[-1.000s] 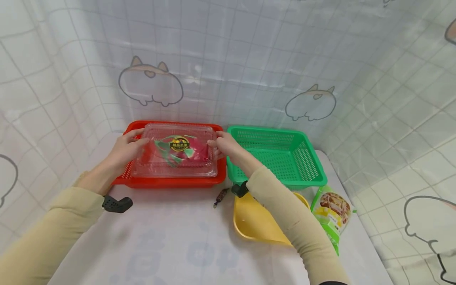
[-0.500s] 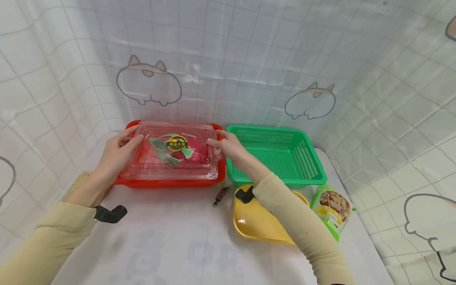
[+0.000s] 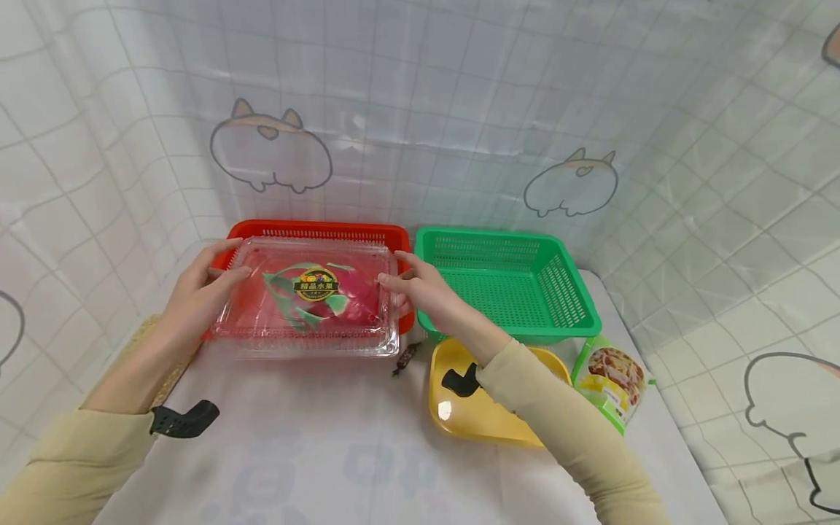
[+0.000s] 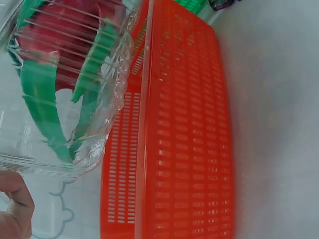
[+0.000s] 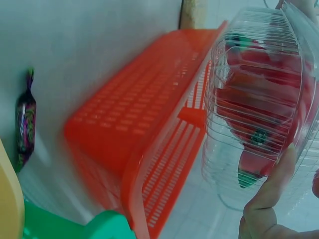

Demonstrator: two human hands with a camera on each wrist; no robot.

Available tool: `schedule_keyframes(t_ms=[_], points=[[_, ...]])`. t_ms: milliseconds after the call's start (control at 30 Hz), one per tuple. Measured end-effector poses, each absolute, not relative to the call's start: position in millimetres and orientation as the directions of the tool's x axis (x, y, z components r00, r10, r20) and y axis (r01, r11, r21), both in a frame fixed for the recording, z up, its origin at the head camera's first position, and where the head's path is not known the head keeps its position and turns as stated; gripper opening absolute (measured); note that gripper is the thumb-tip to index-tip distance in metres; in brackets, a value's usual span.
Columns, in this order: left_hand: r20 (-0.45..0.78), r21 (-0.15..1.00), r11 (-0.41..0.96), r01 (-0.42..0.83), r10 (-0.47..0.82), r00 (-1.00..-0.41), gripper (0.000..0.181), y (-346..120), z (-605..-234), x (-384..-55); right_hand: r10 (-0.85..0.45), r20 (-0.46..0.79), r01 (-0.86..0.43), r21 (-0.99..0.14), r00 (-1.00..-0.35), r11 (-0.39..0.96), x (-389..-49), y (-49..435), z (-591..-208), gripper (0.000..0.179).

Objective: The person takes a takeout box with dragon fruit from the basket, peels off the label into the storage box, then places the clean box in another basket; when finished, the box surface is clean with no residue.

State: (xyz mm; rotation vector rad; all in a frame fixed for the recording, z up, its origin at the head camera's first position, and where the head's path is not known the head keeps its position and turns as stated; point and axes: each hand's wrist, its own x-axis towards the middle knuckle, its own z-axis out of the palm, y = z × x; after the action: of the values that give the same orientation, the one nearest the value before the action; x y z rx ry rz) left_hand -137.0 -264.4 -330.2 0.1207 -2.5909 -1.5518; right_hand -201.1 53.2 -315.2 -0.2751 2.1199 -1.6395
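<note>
A clear plastic clamshell box (image 3: pixel 308 292) with a black and gold round label on its lid is held up above the red basket (image 4: pixel 189 129). Inside the box is a pinkish-red dragon fruit (image 5: pixel 264 104) with green scales. My left hand (image 3: pixel 200 288) grips the box's left side, thumb on top of the edge. At the opposite end, my right hand (image 3: pixel 426 288) pinches the right edge, its thumb over the lid and fingers lower down. In both wrist views the box is clear of the basket's rim.
A green basket (image 3: pixel 505 292) stands right of the red one. Before it lie a yellow tray (image 3: pixel 485 408) and a green-and-white food packet (image 3: pixel 613 379). A dark wrapped candy (image 3: pixel 405 359) rests near the red basket. A patterned curtain (image 3: pixel 420 131) hangs behind.
The box has risen out of the red basket and come nearer to me, shifting slightly left. Both hands hold on throughout, and more of the basket's back wall shows.
</note>
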Motion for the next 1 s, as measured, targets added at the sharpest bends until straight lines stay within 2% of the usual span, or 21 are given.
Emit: schedule_keyframes(t_ms=[467,1000], points=[[0.077,0.855,0.517,0.033,-0.064,-0.995,0.058,-268,-345,-101,-0.444,-0.245,0.133,-0.954,-0.862,0.269,-170,59,-325,0.073],[0.075,0.894,0.442,0.074,0.015,-0.997,0.057,-272,-376,-61,-0.504,-0.235,0.121,-0.961,-0.831,0.249,-129,65,-350,0.073]])
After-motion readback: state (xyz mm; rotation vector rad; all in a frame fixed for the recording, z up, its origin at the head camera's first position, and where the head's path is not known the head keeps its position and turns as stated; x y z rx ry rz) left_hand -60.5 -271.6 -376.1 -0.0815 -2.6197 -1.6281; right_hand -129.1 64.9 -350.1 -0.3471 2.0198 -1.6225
